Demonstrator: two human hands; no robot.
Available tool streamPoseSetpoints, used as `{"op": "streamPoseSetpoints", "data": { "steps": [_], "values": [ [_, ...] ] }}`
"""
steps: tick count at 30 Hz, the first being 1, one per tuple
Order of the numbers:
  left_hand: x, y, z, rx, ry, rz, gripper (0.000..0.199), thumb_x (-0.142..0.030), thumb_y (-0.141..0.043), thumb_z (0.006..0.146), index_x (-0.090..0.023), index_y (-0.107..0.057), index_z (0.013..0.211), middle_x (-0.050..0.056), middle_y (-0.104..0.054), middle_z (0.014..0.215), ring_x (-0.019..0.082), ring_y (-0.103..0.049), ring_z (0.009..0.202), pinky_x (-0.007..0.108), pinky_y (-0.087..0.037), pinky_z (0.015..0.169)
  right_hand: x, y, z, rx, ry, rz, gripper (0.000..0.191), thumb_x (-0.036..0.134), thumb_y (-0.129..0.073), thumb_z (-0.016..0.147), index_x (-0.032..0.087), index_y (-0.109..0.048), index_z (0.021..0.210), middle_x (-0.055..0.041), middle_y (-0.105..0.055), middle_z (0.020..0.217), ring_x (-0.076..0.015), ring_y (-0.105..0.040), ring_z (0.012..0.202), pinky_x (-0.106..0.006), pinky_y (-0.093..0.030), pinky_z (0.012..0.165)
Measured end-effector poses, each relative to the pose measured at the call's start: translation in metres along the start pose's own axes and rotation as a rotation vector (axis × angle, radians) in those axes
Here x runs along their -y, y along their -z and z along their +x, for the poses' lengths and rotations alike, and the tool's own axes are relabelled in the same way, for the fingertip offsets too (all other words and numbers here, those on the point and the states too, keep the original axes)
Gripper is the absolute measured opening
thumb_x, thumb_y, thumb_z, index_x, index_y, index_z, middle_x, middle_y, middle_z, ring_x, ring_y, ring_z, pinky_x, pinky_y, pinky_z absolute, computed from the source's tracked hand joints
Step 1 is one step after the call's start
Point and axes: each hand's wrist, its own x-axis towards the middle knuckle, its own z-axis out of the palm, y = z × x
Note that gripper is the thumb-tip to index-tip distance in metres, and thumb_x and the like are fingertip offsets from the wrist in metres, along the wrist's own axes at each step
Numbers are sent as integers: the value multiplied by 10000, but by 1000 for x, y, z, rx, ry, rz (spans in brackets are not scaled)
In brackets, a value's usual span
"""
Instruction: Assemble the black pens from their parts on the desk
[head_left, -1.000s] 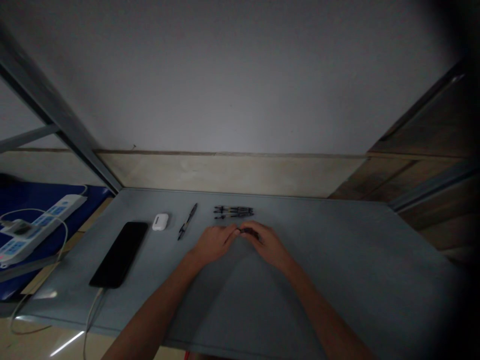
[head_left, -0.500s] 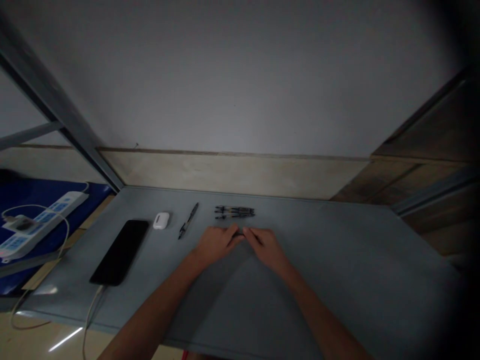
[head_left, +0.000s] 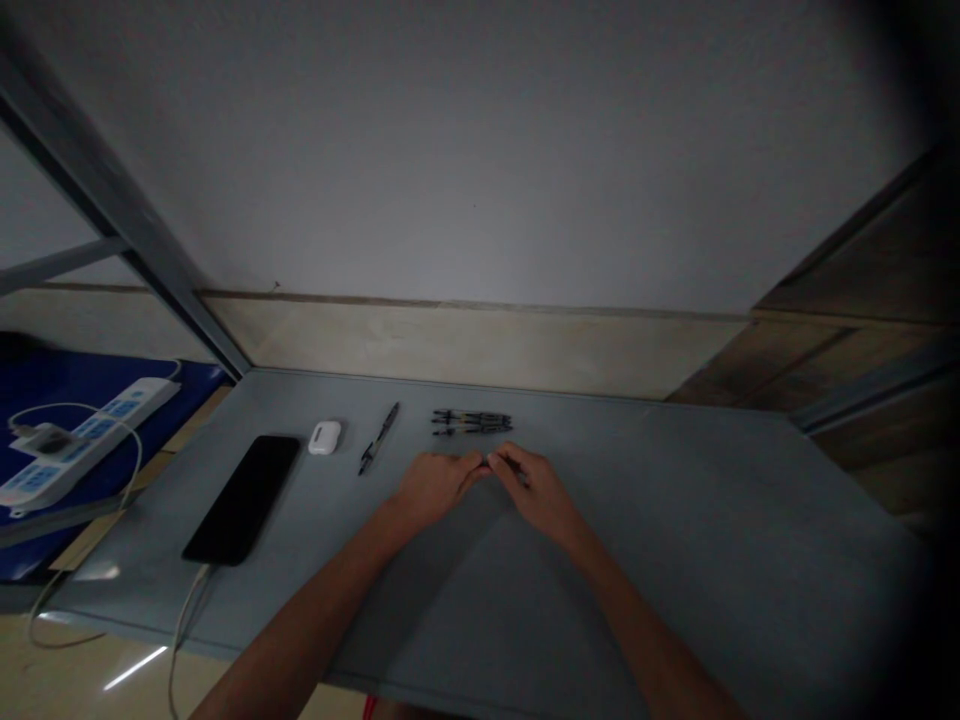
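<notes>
My left hand and my right hand meet fingertip to fingertip over the middle of the grey table. Both are closed around a small dark item, mostly hidden by the fingers, too small to make out. Just beyond them lies a row of several dark pens, side by side. A single black pen rests slantwise to the left of my left hand.
Left of the single pen are a white earphone case and a black phone with a cable at its near end. A white power strip lies on a blue surface at far left. A wall rises behind the table.
The fingertips of both hands have drawn closer together, and the fingers of my right hand have lifted slightly. The dark item between them shows less. The view has shifted a little.
</notes>
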Motion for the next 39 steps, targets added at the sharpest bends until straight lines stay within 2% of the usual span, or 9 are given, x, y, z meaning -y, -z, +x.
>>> {"op": "streamPoseSetpoints", "data": {
  "steps": [6, 10, 14, 17, 21, 24, 27, 35, 39],
  "values": [
    [0, -3, 0, 6, -8, -15, 477, -504, -235, 1004, -216, -596, 1121, 101, -734, 834, 232, -706, 705, 287, -478, 606, -9, -4, 0, -6, -2, -17, 404, 465, -456, 940, 197, -473, 638, 33, -432, 572, -134, -423, 550, -259, -287, 543],
    [1, -7, -1, -81, -8, -313, 385, -458, -277, 1014, -208, -559, 1094, 99, -709, 868, 218, -686, 748, 295, -459, 638, -11, -5, 0, -12, -34, 179, 409, 502, -484, 921, 199, -497, 647, 32, -448, 576, -132, -429, 552, -251, -310, 529],
    [-1, -11, 0, -287, 83, -828, 295, -421, -284, 1022, -199, -447, 1127, 88, -649, 934, 184, -633, 828, 311, -465, 744, -7, -12, -2, 24, -10, 396, 252, 465, -531, 917, 235, -619, 971, -29, -642, 891, -180, -586, 793, -278, -440, 666],
    [0, -15, 3, -426, 104, -1098, 255, -439, -349, 1007, -204, -404, 1091, 83, -605, 979, 169, -598, 893, 325, -457, 836, -4, -18, -3, 101, -9, 508, 398, 404, -595, 899, 324, -524, 1282, -45, -652, 1121, -210, -608, 991, -328, -473, 798],
    [7, -17, 9, -490, 96, -1230, 253, -443, -452, 975, -208, -446, 1069, 71, -632, 954, 159, -595, 861, 318, -449, 840, -4, -17, 0, 130, -95, 645, 374, 411, -584, 908, 289, -580, 1261, 10, -647, 710, -162, -593, 644, -300, -461, 634],
    [15, -16, 10, -496, 135, -1207, 293, -462, -541, 929, -187, -593, 1015, 93, -669, 976, 172, -607, 865, 312, -448, 805, -6, -8, 4, -98, -150, 750, 225, 404, -686, 837, 206, -730, 936, 6, -611, 646, -126, -541, 611, -262, -426, 604],
    [18, -15, 9, -374, 124, -1174, 353, -477, -574, 905, -177, -687, 1053, 98, -705, 887, 194, -628, 821, 323, -451, 753, -7, 0, 8, -273, -232, 1057, 225, 389, -787, 740, 184, -731, 813, 3, -618, 675, -112, -542, 640, -237, -434, 591],
    [-17, -7, -5, -310, -266, -490, 356, -394, -552, 927, -242, -642, 1236, 126, -690, 1027, 251, -579, 990, 426, -414, 894, -11, 8, 9, -345, -296, 1532, 276, 443, -743, 785, 208, -602, 758, 25, -613, 761, -121, -582, 705, -258, -519, 663],
    [-4, 17, -49, -432, -19, -130, 325, -342, -528, 940, -332, -601, 1256, 82, -625, 1236, 271, -520, 1148, 496, -307, 999, -18, 23, 9, -345, -160, 1682, 182, 376, -628, 894, 228, -560, 814, 83, -393, 549, -82, -388, 456, -211, -428, 497]
  ]
}}
